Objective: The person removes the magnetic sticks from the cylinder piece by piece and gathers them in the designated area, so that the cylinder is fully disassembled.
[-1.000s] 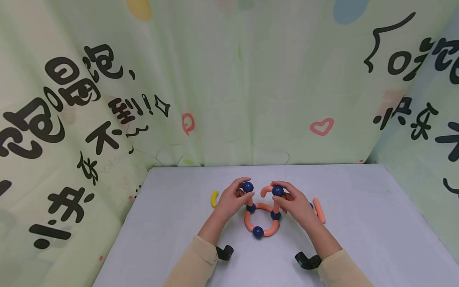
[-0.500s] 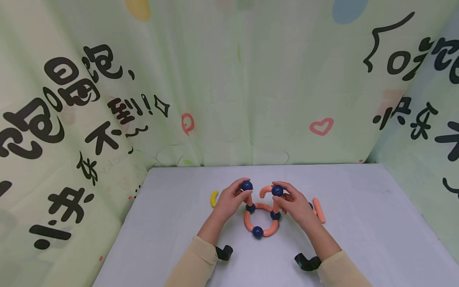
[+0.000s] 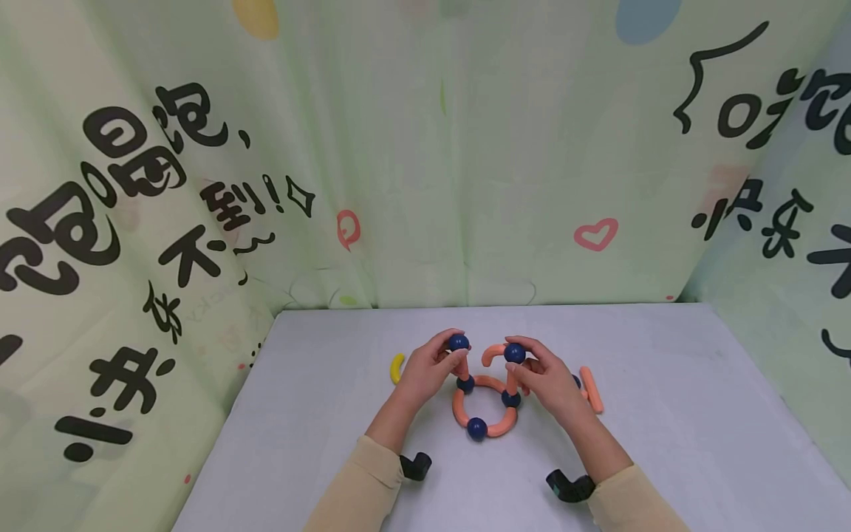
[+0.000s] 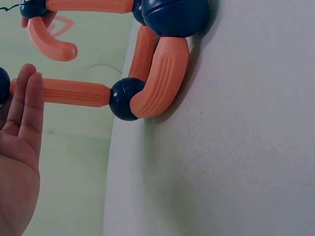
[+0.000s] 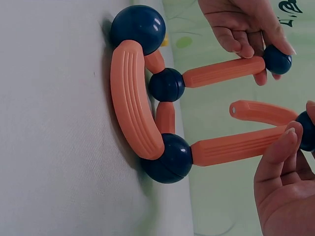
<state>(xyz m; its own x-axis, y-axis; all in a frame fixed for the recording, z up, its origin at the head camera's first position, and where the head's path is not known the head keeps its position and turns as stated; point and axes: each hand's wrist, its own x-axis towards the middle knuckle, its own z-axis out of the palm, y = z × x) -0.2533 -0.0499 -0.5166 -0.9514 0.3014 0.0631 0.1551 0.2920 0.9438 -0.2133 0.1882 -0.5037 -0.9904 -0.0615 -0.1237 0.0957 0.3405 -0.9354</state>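
Observation:
A ring of orange curved sticks [image 3: 502,424] joined by blue balls lies on the table, its front ball [image 3: 476,428] nearest the person. Two straight orange sticks rise from the ring's other balls, each topped with a blue ball. My left hand [image 3: 425,369] pinches the left top ball [image 3: 459,342] between thumb and fingers. The right top ball [image 3: 515,353] is gripped by my right hand [image 3: 547,375], fingers over it and thumb below. From that ball a curved orange stick [image 5: 261,112] sticks out with its far end free.
The white table [image 3: 332,473] meets a printed curtain [image 3: 465,185] at the back. A yellow curved stick [image 3: 397,368] lies left of the left hand. Beyond the right hand lies a straight orange stick [image 3: 591,389], with a blue ball partly hidden beside it.
The left top ball, still pinched by the left hand, sits very slightly higher. The ring's front ball has shifted a touch back. The right hand keeps its grip in place.

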